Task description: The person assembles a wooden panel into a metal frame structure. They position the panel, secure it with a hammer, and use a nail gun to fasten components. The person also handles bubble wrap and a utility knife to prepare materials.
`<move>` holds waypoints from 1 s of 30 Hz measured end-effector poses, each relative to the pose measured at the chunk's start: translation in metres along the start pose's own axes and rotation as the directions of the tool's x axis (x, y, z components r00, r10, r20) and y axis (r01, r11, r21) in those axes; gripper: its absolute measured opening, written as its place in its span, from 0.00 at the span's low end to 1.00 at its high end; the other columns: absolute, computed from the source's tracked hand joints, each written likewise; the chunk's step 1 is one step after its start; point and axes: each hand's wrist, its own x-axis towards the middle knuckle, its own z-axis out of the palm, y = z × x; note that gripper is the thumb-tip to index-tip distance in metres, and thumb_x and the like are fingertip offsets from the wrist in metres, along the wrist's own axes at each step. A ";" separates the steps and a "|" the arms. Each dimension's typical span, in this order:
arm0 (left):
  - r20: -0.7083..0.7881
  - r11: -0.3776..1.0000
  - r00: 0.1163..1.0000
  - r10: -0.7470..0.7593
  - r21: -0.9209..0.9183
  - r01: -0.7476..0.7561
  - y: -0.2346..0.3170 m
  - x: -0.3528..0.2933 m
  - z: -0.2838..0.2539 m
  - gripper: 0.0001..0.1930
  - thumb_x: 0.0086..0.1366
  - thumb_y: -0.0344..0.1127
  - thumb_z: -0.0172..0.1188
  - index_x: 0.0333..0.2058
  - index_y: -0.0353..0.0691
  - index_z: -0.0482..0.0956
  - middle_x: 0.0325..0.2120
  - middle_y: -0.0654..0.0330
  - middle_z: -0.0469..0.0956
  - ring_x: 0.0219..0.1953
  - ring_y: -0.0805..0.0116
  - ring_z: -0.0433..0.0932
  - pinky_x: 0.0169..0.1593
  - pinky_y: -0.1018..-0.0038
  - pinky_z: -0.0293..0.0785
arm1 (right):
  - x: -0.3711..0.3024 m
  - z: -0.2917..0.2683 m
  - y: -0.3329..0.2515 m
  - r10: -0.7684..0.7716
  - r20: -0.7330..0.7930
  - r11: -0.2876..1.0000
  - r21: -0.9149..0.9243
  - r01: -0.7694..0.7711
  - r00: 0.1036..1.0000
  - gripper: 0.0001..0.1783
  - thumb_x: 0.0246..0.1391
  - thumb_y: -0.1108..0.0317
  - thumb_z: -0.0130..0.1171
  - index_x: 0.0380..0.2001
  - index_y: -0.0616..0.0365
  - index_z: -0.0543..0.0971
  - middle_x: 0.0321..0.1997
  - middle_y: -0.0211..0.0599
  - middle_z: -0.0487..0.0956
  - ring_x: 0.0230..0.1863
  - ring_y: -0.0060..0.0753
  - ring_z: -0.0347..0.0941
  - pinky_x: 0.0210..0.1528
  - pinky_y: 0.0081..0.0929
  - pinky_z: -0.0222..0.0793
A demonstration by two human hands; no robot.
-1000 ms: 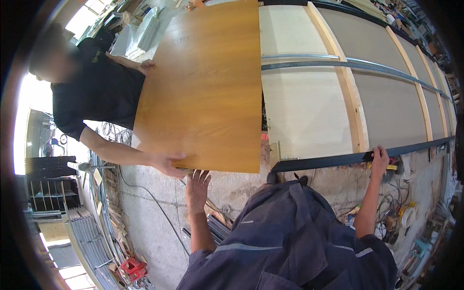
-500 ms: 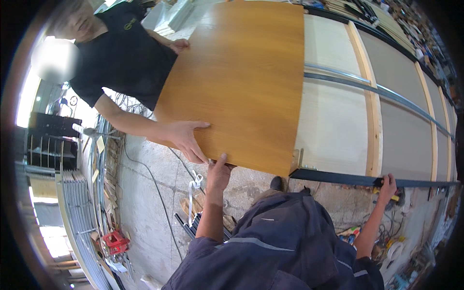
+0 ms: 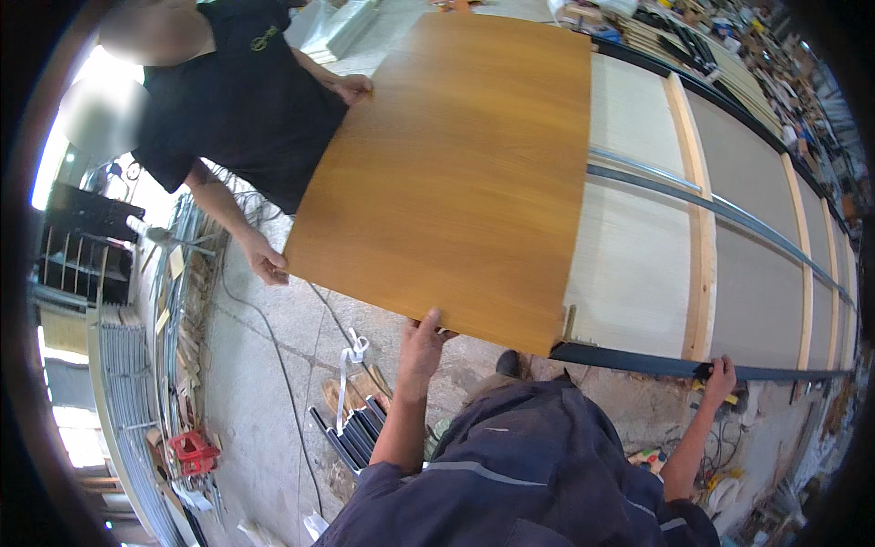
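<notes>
A wide orange-brown wood-look panel (image 3: 447, 182) lies over the left end of a long dark-edged frame (image 3: 638, 361). My left hand (image 3: 422, 348) is closed on the panel's near edge, thumb on top and the other fingers mostly hidden beneath. Farther right, my right hand (image 3: 720, 378) grips the frame's dark near rail, with its fingertips over the top. Across from me, a person in a black T-shirt (image 3: 246, 100) holds the panel's left edge, one hand (image 3: 264, 260) at the near corner and the other hand (image 3: 354, 88) farther back.
Wooden crossbars (image 3: 700, 301) and a metal bar (image 3: 656, 182) span the frame over pale and grey sheets. Black profiles (image 3: 355, 433), a white strap (image 3: 346, 374) and a cable (image 3: 273, 365) lie on the concrete floor. A red crate (image 3: 193, 453) stands at lower left.
The other person's near hand has left the spot beside my left hand and now holds the panel's near left corner. My hands keep their holds; the view has shifted slightly.
</notes>
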 end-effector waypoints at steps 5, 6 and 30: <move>-0.005 1.000 1.000 -0.020 -0.024 0.020 0.001 0.004 0.001 0.20 0.71 0.38 0.57 0.58 0.42 0.67 0.51 0.58 0.78 0.49 0.63 0.81 0.46 0.61 0.83 | 0.002 0.000 0.008 -0.020 -0.020 1.000 0.021 0.021 1.000 0.22 0.55 0.67 0.59 0.48 0.73 0.79 0.29 0.36 0.80 0.30 0.24 0.72 0.37 0.24 0.69; -0.017 0.999 0.999 -0.029 -0.022 0.028 0.001 0.003 0.003 0.19 0.71 0.38 0.57 0.58 0.42 0.67 0.51 0.58 0.78 0.49 0.63 0.81 0.46 0.60 0.84 | -0.002 -0.001 0.006 0.012 -0.016 1.000 0.021 -0.011 1.000 0.21 0.55 0.67 0.59 0.48 0.74 0.79 0.30 0.36 0.80 0.30 0.24 0.72 0.37 0.24 0.69; -0.028 0.989 0.989 -0.146 -0.024 0.145 -0.026 -0.017 0.025 0.15 0.74 0.36 0.53 0.56 0.43 0.70 0.53 0.58 0.77 0.51 0.62 0.80 0.48 0.61 0.83 | -0.008 0.003 -0.006 0.023 -0.036 1.000 0.010 -0.022 0.999 0.22 0.57 0.65 0.60 0.50 0.70 0.80 0.36 0.37 0.82 0.32 0.27 0.75 0.40 0.25 0.71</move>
